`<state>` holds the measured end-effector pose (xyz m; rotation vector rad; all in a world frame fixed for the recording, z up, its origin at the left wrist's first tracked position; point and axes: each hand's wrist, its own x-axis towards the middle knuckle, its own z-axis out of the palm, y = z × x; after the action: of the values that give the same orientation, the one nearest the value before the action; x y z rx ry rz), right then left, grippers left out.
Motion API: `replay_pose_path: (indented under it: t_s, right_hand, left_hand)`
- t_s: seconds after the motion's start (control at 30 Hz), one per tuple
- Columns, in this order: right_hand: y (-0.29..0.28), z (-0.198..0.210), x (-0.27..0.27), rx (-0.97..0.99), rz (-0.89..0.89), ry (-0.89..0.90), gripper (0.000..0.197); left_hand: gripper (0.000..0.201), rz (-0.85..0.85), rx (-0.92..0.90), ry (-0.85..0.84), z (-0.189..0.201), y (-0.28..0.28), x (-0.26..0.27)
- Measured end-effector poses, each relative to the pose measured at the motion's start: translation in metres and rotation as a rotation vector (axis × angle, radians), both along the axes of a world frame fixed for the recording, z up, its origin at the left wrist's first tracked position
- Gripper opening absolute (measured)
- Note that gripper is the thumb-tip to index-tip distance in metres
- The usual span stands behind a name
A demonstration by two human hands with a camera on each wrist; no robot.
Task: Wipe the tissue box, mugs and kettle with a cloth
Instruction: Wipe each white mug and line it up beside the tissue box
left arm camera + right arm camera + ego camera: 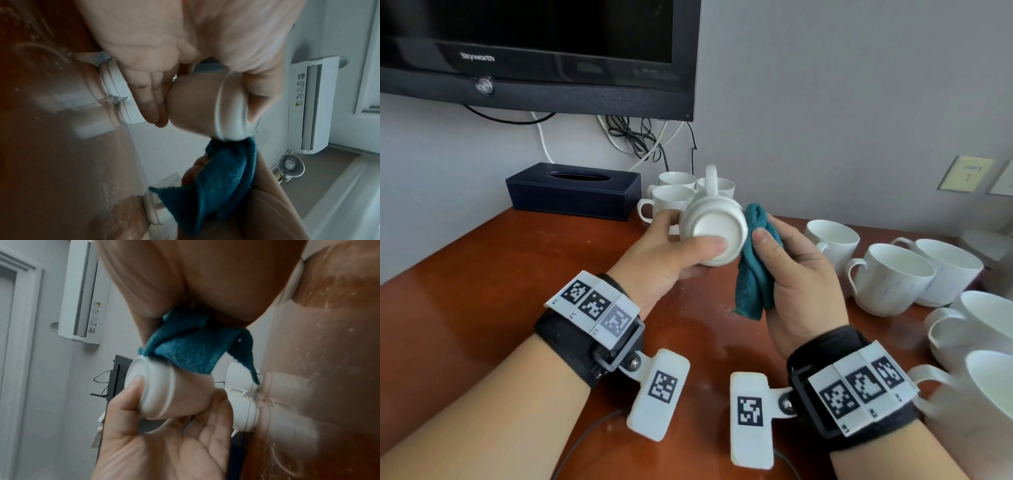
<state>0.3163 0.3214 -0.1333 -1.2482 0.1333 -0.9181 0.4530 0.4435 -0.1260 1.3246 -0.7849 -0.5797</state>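
Head view: the left hand (664, 253) holds a white mug (714, 229) on its side above the tabletop (482, 274), base turned toward the camera, handle at twelve o'clock. Its thumb lies across the base rim and its fingers curl round the far side of the body. The right hand (798, 274) grips a bunched teal cloth (755, 263), thumb on top, and presses it against the mug's wall at three o'clock. A loose end of the cloth hangs down toward six o'clock.

Left wrist view: the cloth (224, 183) touches the mug (205, 105) at its foot ring, and the left fingers (148, 99) are wrapped round the body.

Right wrist view: the cloth (191, 350) is draped over the mug's (164, 389) side, with the left thumb (131, 392) on the base.

Behind the held mug, at twelve o'clock, three mugs (671, 198) stand upright in a tight cluster. A dark tissue box (573, 190) sits at ten o'clock against the wall, under a television (534, 51). More mugs (887, 277) stand along the tabletop from two to four o'clock, well apart from the hands.
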Motion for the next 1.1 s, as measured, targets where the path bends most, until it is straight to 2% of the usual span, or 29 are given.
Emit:
replay_pose_path:
  t_s: [0.1,0.17,0.27,0.43,0.63,0.7,0.8,0.9,0.97,1.1]
  right_hand:
    - [-0.004,-0.001,0.0,-0.014,-0.036,0.027,0.03]
    - [-0.005,-0.002,0.0,-0.017,-0.055,0.062,0.024]
    - [-0.004,-0.003,0.0,-0.002,-0.053,0.091,0.02]
    - [-0.002,-0.004,0.001,-0.054,-0.047,0.111,0.019]
    - [-0.004,-0.002,-0.002,-0.122,0.001,0.1,0.023]
    - [-0.004,-0.002,-0.002,-0.118,0.008,0.106,0.025]
    - [-0.002,-0.003,0.0,-0.079,-0.006,0.126,0.023]
    - [-0.001,-0.005,0.003,-0.038,-0.085,0.18,0.014]
    - [-0.002,-0.007,0.004,0.051,-0.139,0.209,0.017]
    - [-0.007,-0.004,0.001,0.213,-0.146,0.252,0.03]
  left_hand:
    - [0.09,0.055,0.14,-0.219,-0.002,0.001,0.003]
    - [0.093,0.061,0.174,-0.291,-0.002,0.002,0.003]
    - [0.095,0.093,0.157,-0.31,0.0,0.003,0.001]
    - [0.082,0.225,0.18,-0.326,0.005,0.004,-0.005]
    - [0.068,0.212,0.237,-0.384,0.008,0.006,-0.007]
    - [0.067,0.218,0.225,-0.369,0.008,0.005,-0.008]
    - [0.073,0.241,0.156,-0.238,0.007,0.003,-0.007]
    - [0.08,0.209,0.096,-0.148,0.004,0.002,-0.002]
    - [0.088,0.181,0.141,-0.222,0.004,0.004,0.001]
    - [0.101,0.103,0.263,-0.525,0.006,0.011,0.006]
